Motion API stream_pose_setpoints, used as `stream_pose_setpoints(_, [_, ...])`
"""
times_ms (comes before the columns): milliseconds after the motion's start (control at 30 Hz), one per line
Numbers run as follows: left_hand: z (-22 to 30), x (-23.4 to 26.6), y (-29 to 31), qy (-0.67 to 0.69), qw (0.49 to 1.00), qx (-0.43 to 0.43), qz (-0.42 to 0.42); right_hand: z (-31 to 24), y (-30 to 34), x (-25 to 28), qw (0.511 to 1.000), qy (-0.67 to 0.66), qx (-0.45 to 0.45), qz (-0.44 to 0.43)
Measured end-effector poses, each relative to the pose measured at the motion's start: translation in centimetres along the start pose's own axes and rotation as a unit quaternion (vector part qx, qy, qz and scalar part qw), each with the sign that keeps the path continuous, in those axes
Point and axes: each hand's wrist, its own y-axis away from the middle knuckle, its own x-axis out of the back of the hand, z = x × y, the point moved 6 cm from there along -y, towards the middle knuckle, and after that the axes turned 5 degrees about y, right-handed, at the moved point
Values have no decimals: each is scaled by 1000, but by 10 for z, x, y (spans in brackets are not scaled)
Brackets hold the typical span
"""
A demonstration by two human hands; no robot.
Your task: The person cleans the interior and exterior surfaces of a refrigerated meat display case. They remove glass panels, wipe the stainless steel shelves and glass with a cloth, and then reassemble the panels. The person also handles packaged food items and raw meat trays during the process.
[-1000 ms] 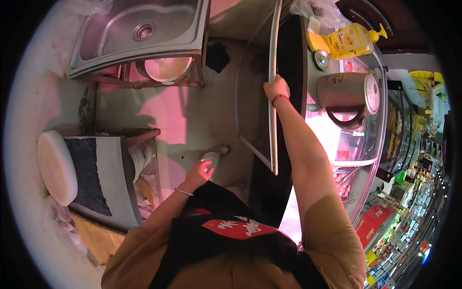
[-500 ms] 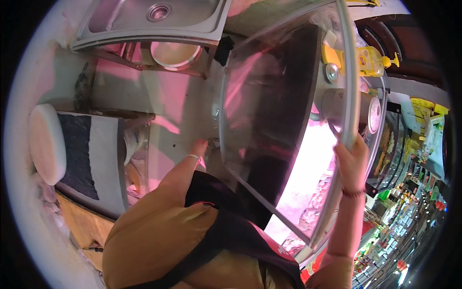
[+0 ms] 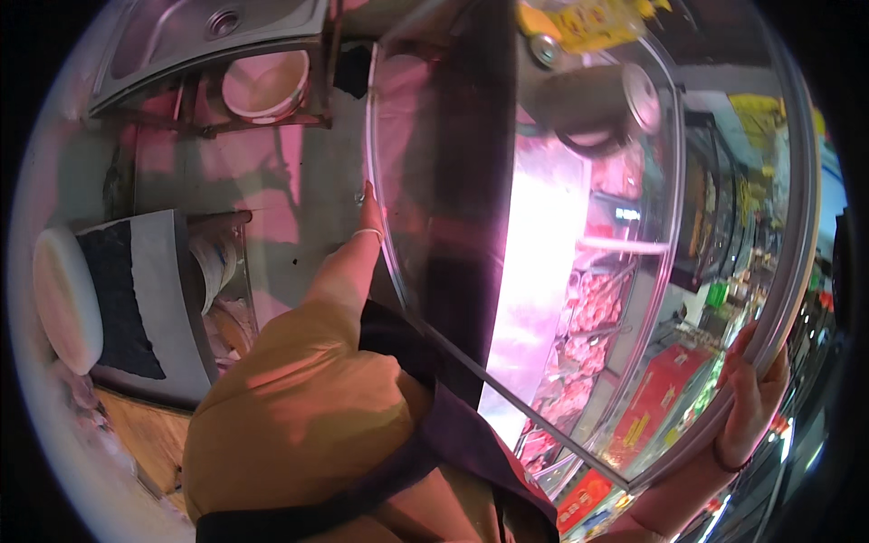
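Note:
A large framed glass panel [image 3: 787, 217] spans the view in front of me, and the meat counter shows through it. On its right side rail my right hand [image 3: 756, 389] is closed, fingers wrapped round the edge. My left hand [image 3: 369, 215] is at the panel's left edge with the arm stretched out. Its thumb side shows along the rail, while the other fingers are mostly hidden. Behind the glass, a grey cylindrical container [image 3: 588, 104] lies on its side near a small can [image 3: 544, 51] and a yellow bottle [image 3: 597, 23].
Pieces of meat [image 3: 593, 308] lie in the pink-lit display counter [image 3: 534, 271]. A steel sink [image 3: 163, 45] is at the upper left, above a white bucket [image 3: 265, 86]. At left stands a table [image 3: 172, 299] with a round white board [image 3: 68, 299] at its end.
The glass panel's right side has swung far to the right with my right hand. My left hand has moved up and come against the panel's left edge. The view has shifted right.

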Motion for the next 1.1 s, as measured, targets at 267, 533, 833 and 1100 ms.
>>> stream_pose_setpoints(267, [135, -92, 69, -22, 991, -128, 2, 105, 111, 106, 990, -51, 56, 122])
stream_pose_setpoints(533, [237, -212, 234, -3, 958, -244, -150, 257, 247, 193, 960, -153, 93, 214])
stream_pose_setpoints(833, [280, -316, 473, -95, 883, -381, -256, 359, 382, 211, 853, -320, 72, 407])
stream_pose_setpoints(1100, [118, -401, 644, -136, 860, -325, -370, 459, 508, 222, 761, -355, 10, 543])
